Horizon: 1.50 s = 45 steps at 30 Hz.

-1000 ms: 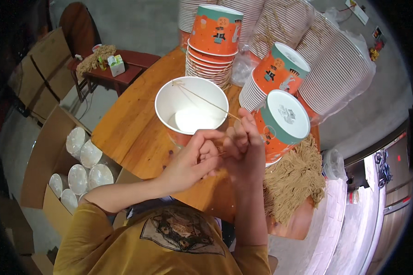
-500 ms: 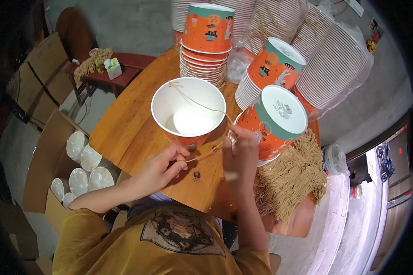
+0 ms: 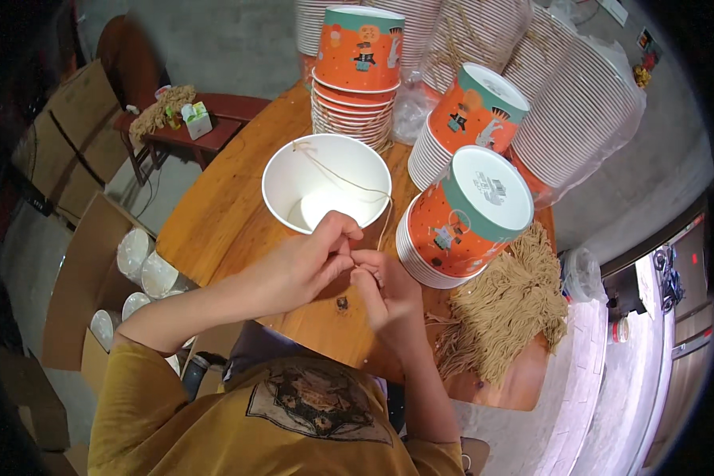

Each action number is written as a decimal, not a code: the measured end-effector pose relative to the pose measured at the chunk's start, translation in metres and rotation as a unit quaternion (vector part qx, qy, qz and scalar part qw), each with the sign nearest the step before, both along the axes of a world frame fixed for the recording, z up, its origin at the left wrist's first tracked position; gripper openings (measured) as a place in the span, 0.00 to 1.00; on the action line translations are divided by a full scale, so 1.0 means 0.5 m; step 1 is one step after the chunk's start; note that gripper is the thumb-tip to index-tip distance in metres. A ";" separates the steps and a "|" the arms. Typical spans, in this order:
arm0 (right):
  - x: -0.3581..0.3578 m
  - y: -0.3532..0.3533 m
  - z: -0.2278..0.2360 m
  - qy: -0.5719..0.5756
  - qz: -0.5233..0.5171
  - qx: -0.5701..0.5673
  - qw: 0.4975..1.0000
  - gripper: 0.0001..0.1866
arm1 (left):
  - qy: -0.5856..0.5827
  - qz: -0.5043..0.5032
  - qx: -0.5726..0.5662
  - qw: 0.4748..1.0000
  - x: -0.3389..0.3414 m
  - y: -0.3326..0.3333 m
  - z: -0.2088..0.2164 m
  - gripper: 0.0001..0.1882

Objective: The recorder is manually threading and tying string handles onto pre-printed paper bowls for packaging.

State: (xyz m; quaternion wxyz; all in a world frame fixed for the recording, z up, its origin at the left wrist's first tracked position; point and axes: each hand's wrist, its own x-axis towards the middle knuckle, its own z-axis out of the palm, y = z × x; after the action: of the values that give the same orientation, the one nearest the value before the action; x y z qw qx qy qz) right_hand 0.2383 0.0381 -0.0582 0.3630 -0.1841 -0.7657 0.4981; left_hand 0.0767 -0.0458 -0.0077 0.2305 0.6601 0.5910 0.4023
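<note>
Both hands have drawn together again, left hand (image 3: 309, 266) and right hand (image 3: 385, 289) pinching the string (image 3: 349, 181) at the desk's (image 3: 222, 214) near edge; string crosses the white cup (image 3: 327, 184), knot seemingly unfinished.

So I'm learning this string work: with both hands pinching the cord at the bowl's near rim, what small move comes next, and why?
Probably draw the cord snug. It sags across the white bowl from the far rim, while the left hand and right hand pinch its end together.
</note>
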 end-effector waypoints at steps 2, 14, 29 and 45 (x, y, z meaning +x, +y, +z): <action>0.001 0.001 0.003 0.009 -0.002 -0.002 1.000 0.07 | 0.000 0.004 0.011 1.000 -0.005 0.004 0.006 0.13; -0.038 0.031 -0.013 0.032 -0.191 0.104 0.976 0.07 | 0.191 0.046 0.053 0.979 -0.038 0.046 0.006 0.11; -0.060 0.042 -0.001 -0.104 -0.240 0.077 0.962 0.05 | 0.145 0.064 0.022 0.987 -0.032 0.048 0.016 0.13; -0.058 0.054 0.005 -0.071 -0.211 0.088 0.971 0.04 | 0.161 0.000 -0.066 0.985 -0.074 0.118 0.030 0.08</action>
State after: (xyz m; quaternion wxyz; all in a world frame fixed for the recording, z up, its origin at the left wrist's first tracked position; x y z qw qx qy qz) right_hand 0.2095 0.0652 -0.0556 0.4192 -0.3441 -0.7741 0.3266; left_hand 0.0395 0.0133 0.0072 0.1753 0.6997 0.6455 0.2512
